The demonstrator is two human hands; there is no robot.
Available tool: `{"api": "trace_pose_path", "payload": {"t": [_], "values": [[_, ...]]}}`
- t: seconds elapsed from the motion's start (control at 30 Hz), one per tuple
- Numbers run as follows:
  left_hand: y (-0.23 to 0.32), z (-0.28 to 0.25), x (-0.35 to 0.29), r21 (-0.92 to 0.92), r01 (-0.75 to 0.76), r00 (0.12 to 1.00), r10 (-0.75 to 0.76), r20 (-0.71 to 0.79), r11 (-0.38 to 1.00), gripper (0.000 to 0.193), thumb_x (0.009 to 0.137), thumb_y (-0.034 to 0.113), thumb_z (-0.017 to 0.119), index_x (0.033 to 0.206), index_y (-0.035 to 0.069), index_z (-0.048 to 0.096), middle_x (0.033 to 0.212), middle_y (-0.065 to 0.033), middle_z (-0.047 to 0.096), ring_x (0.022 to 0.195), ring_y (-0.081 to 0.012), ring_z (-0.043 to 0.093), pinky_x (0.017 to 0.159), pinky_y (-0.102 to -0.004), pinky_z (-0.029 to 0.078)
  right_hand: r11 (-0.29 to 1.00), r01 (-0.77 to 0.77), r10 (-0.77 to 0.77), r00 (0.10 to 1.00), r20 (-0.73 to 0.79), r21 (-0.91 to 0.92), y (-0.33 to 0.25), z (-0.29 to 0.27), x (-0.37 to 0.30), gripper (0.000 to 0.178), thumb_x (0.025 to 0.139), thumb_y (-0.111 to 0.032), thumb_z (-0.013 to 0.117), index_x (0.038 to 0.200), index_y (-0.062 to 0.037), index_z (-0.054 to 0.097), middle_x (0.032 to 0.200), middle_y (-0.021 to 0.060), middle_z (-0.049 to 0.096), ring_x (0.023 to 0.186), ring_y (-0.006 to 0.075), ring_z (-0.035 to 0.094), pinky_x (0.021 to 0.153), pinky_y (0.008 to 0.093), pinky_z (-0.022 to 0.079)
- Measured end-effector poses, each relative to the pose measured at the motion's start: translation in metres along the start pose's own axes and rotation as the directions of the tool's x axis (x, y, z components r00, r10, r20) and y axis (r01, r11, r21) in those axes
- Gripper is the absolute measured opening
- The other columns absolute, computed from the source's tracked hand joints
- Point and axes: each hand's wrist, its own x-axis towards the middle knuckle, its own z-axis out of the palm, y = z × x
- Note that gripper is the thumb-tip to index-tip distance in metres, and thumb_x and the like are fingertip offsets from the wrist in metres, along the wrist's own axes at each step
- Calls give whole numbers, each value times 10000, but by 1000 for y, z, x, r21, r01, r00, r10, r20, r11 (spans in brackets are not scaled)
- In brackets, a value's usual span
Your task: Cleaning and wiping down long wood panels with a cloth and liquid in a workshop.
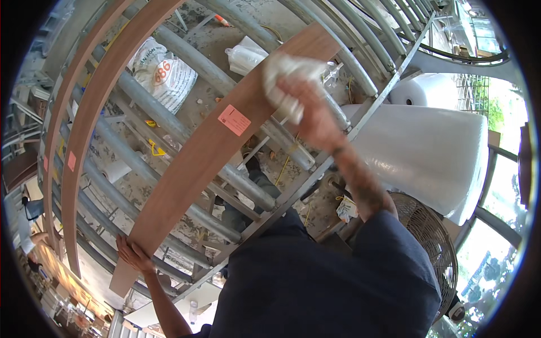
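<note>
A long brown wooden board (pixel 186 174) with a pink label (pixel 234 120) lies slantwise across the metal rollers in front of me. My right hand (pixel 304 104), smeared by motion, presses a white cloth (pixel 282 79) onto the board's far part. At the near left end, my left hand (pixel 135 256) grips the board, its fingers reaching across to the left edge. Two more brown boards, an inner one (pixel 93 112) and an outer one (pixel 56 118), lie on the rollers to the left, each bearing a pink label.
The grey roller conveyor (pixel 211 67) has a metal side rail (pixel 304 194) close to my body. Below it are a white printed sack (pixel 163 76) and scattered debris. On the right stand a large roll of bubble wrap (pixel 422 152) and a fan (pixel 425 236). Another person's arm (pixel 39 238) shows far left.
</note>
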Motion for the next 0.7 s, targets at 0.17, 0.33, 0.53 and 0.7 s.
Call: {"api": "trace_pose_path", "payload": {"t": [0.17,0.33,0.53,0.7], "values": [[6,-10,1,13,-28,1000,29,-8,1000,564,1062,424,351,1364,-15,534,1493,-194,476,1370,-383,431,1146,-504,293,994,-106,99,984,-146,-40,27,-22,11,471,906,-163,700,1365,-115,606,1430,127,567,1409,324,444,1187,471,315],[2,-5,5,-72,-12,1000,14,20,997,563,1057,441,371,1372,-1,524,1479,-209,477,1388,-380,413,1167,-523,263,903,-398,428,861,-273,160,31,-20,7,441,964,-136,641,1393,-76,558,1494,116,512,1467,366,345,1195,459,317],[137,-8,94,-505,-137,990,137,-37,852,410,1011,129,550,1399,4,510,1512,-183,435,1435,-379,355,1191,-524,257,559,-383,690,706,-157,735,-22,-19,-41,261,1024,-212,611,1189,-15,657,1080,-1,680,936,81,608,851,249,509],[327,-6,198,-617,-519,802,586,-114,592,437,909,129,678,1323,33,578,1389,-152,543,1357,-362,453,1134,-515,346,-86,-77,932,347,108,993,-29,-44,-42,481,1041,-425,538,1340,-49,546,1200,91,677,1020,227,697,830,394,608]]}}
